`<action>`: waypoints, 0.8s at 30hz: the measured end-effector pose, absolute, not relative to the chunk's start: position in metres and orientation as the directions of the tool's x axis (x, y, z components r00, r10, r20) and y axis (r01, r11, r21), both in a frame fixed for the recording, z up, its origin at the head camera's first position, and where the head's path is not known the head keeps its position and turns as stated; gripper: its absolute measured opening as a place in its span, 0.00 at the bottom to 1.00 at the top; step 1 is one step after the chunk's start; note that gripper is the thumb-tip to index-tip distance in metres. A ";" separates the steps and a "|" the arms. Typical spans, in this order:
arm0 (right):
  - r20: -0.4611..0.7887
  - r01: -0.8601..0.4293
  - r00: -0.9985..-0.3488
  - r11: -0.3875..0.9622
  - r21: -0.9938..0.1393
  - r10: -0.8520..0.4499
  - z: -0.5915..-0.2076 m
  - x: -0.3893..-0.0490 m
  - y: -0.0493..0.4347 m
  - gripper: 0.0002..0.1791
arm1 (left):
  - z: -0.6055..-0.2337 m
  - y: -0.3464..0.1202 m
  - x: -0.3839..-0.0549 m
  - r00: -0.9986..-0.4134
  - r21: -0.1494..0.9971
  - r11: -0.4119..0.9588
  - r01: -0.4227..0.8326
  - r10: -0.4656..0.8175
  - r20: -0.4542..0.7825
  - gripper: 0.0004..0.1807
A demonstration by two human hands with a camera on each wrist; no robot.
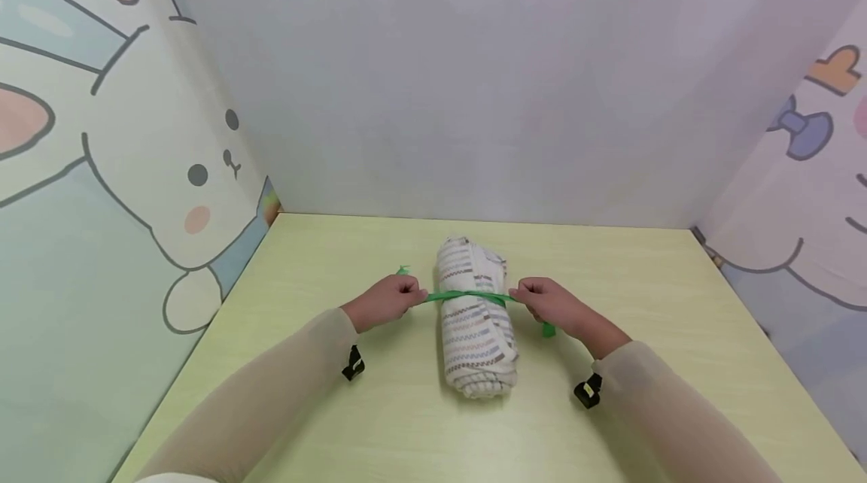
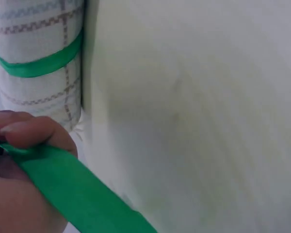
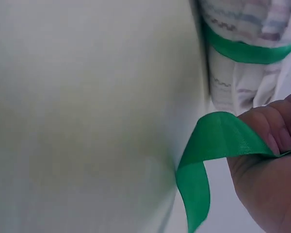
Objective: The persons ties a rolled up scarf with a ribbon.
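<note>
A rolled towel (image 1: 474, 340), white with striped and checked bands, lies lengthwise on the table. Round its middle runs a green ribbon (image 1: 467, 294), crossed on top, where any knot is too small to make out. My left hand (image 1: 386, 300) grips one end of the ribbon to the left of the roll. On the other side my right hand (image 1: 558, 306) grips the opposite end, and the ribbon is stretched taut between them. Loose tails hang past both fists; the right wrist view shows one ribbon tail (image 3: 218, 133) curling down.
The pale yellow table (image 1: 305, 430) reaches a grey back wall (image 1: 474, 92). Side panels carry cartoon drawings, a rabbit (image 1: 156, 189) among them on the left. A small black device hangs at each wrist, the left device (image 1: 354, 364) and the right device (image 1: 588, 390).
</note>
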State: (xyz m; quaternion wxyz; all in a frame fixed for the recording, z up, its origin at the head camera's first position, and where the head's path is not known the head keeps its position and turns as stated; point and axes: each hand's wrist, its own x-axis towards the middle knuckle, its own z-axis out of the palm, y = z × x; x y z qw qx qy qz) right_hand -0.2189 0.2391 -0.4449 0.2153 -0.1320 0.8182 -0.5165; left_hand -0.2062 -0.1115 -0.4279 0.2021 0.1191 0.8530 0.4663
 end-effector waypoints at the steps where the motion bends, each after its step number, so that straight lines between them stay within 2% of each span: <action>1: -0.213 0.007 -0.868 0.418 -0.908 -0.448 -0.446 -0.218 0.240 0.25 | -0.430 -0.115 -0.205 -0.888 0.843 0.538 0.011 0.393 -0.240 0.21; 6: -0.175 0.019 -0.867 0.319 -0.948 -0.466 -0.445 -0.218 0.248 0.27 | -0.433 -0.131 -0.205 -0.879 0.831 0.555 0.026 0.409 -0.246 0.25; 12: -0.150 0.023 -0.868 0.264 -0.964 -0.473 -0.442 -0.221 0.268 0.28 | -0.424 -0.149 -0.204 -0.884 0.822 0.568 0.043 0.405 -0.235 0.23; 18: -0.115 -0.011 -0.870 0.251 -0.968 -0.479 -0.435 -0.222 0.289 0.26 | -0.415 -0.171 -0.201 -0.889 0.815 0.579 0.025 0.385 -0.246 0.25; 24: -0.103 -0.055 -0.888 0.325 -0.944 -0.448 -0.426 -0.222 0.308 0.26 | -0.411 -0.198 -0.197 -0.899 0.789 0.614 0.024 0.359 -0.252 0.25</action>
